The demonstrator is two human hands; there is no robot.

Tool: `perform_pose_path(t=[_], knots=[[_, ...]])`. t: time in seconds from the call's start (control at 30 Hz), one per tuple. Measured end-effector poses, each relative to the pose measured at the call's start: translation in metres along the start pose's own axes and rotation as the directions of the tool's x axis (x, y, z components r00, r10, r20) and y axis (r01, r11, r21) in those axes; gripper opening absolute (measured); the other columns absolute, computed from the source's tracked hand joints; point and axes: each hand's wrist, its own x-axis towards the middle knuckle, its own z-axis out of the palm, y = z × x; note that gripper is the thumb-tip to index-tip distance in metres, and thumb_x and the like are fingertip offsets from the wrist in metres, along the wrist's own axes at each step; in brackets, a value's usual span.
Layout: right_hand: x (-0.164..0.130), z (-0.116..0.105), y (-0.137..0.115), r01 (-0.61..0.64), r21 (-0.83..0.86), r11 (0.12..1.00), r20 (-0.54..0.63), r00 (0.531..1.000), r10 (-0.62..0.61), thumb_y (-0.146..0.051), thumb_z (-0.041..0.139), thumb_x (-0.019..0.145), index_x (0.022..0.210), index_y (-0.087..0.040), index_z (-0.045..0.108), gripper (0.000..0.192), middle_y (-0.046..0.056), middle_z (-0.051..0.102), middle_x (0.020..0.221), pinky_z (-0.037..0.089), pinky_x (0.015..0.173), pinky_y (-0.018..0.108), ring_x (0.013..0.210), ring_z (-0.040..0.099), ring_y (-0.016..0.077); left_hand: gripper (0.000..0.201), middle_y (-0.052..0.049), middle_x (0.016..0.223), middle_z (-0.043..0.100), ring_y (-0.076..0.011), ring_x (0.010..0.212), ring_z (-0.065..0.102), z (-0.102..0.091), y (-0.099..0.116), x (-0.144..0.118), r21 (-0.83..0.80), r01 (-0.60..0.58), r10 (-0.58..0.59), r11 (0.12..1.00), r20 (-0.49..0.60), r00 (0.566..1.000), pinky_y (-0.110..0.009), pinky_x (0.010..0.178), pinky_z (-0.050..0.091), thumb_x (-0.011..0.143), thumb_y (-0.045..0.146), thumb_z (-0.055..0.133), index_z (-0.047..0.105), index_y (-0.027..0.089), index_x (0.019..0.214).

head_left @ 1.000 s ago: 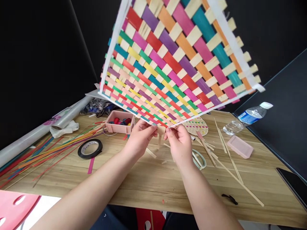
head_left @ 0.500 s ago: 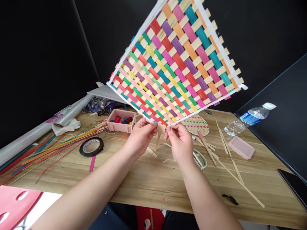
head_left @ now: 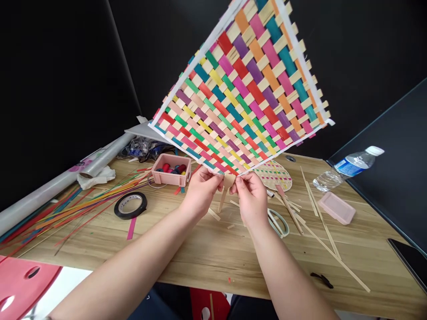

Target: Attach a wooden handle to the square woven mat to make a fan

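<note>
A square woven mat (head_left: 240, 93) of coloured and pale strips, edged with white tape, stands on one corner in front of me above the table. My left hand (head_left: 203, 186) pinches its lower corner from the left. On the right of that same corner, my right hand (head_left: 250, 189) grips with thumb and fingers. Between the two hands a pale wooden strip (head_left: 228, 181) hangs down from the corner. The fingertips behind the mat are hidden.
A pink box (head_left: 171, 171) of thread spools and black tape (head_left: 130, 205) lie left, near coloured strips (head_left: 100, 195). To the right are scissors (head_left: 278, 222), a round woven fan (head_left: 273, 174), a pink lid (head_left: 336, 208), a bottle (head_left: 350, 166) and a phone (head_left: 408, 262).
The mat's upper part has tilted back a little and its right corner has shifted left. Both hands keep their hold on the lower corner, slightly farther right in view.
</note>
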Motion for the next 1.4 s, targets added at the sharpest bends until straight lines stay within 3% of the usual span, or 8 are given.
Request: perform_pose_path(t=[0.2, 0.43, 0.6, 0.8, 1.0, 1.4], knots=[[0.000, -0.001, 0.000, -0.026, 0.010, 1.000, -0.003, 1.000, 0.027, -0.036, 0.065, 0.087, 0.080, -0.023, 0.053, 0.019, -0.005, 0.055, 0.061, 0.045, 0.061, 0.027, 0.059, 0.056, 0.0122, 0.016, 0.006, 0.054, 0.048, -0.0044, 0.047, 0.041, 0.001, -0.002, 0.000, -0.038, 0.027, -0.028, 0.999, -0.010, 1.000, -0.018, 0.046, 0.030, 0.066, 0.016, 0.068, 0.053, 0.016, 0.064], [-0.002, 0.000, -0.005, -0.017, 0.061, 0.998, 0.033, 0.999, 0.015, -0.031, 0.066, 0.087, 0.083, -0.022, 0.058, 0.013, -0.005, 0.060, 0.067, 0.047, 0.064, 0.025, 0.062, 0.057, 0.0105, 0.018, 0.003, 0.072, 0.057, -0.0058, 0.058, 0.048, 0.000, 0.001, -0.005, -0.031, -0.006, 0.005, 0.999, -0.029, 1.000, -0.018, 0.053, 0.041, 0.069, 0.023, 0.075, 0.061, 0.016, 0.077], [0.000, 0.000, -0.011, -0.032, 0.080, 0.996, 0.072, 0.997, 0.026, -0.029, 0.066, 0.086, 0.082, -0.023, 0.059, 0.010, -0.005, 0.060, 0.071, 0.049, 0.063, 0.025, 0.061, 0.059, 0.0098, 0.025, 0.004, 0.071, 0.056, -0.0062, 0.057, 0.049, 0.001, 0.003, -0.006, -0.081, 0.067, -0.071, 0.994, -0.054, 0.996, -0.018, 0.051, 0.041, 0.067, 0.023, 0.077, 0.060, 0.017, 0.085], [0.004, -0.003, -0.023, -0.099, 0.015, 0.995, 0.107, 0.990, 0.097, -0.030, 0.067, 0.082, 0.081, -0.021, 0.059, 0.013, -0.004, 0.062, 0.069, 0.051, 0.059, 0.026, 0.056, 0.059, 0.0098, 0.015, 0.004, 0.067, 0.056, -0.0055, 0.056, 0.047, -0.001, 0.008, -0.005, -0.060, 0.152, -0.151, 0.987, 0.012, 0.988, -0.018, 0.051, 0.039, 0.066, 0.018, 0.072, 0.060, 0.015, 0.075], [0.003, -0.007, -0.034, -0.083, -0.170, 0.982, 0.171, 0.979, 0.112, -0.028, 0.065, 0.082, 0.077, -0.020, 0.055, 0.014, -0.003, 0.064, 0.062, 0.053, 0.063, 0.029, 0.060, 0.062, 0.0129, 0.015, 0.005, 0.061, 0.052, -0.0058, 0.054, 0.042, 0.002, 0.017, -0.011, -0.001, 0.126, -0.126, 0.992, 0.014, 0.992, -0.019, 0.051, 0.035, 0.065, 0.015, 0.068, 0.054, 0.017, 0.069], [-0.004, 0.003, -0.028, -0.056, -0.116, 0.992, 0.081, 0.995, 0.065, -0.026, 0.066, 0.077, 0.074, -0.022, 0.050, 0.017, -0.003, 0.056, 0.067, 0.049, 0.055, 0.026, 0.057, 0.055, 0.0114, 0.019, 0.006, 0.055, 0.043, -0.0063, 0.051, 0.038, 0.001, 0.021, -0.014, 0.071, 0.162, -0.165, 0.984, 0.038, 0.986, -0.021, 0.049, 0.032, 0.062, 0.016, 0.066, 0.047, 0.017, 0.059]])
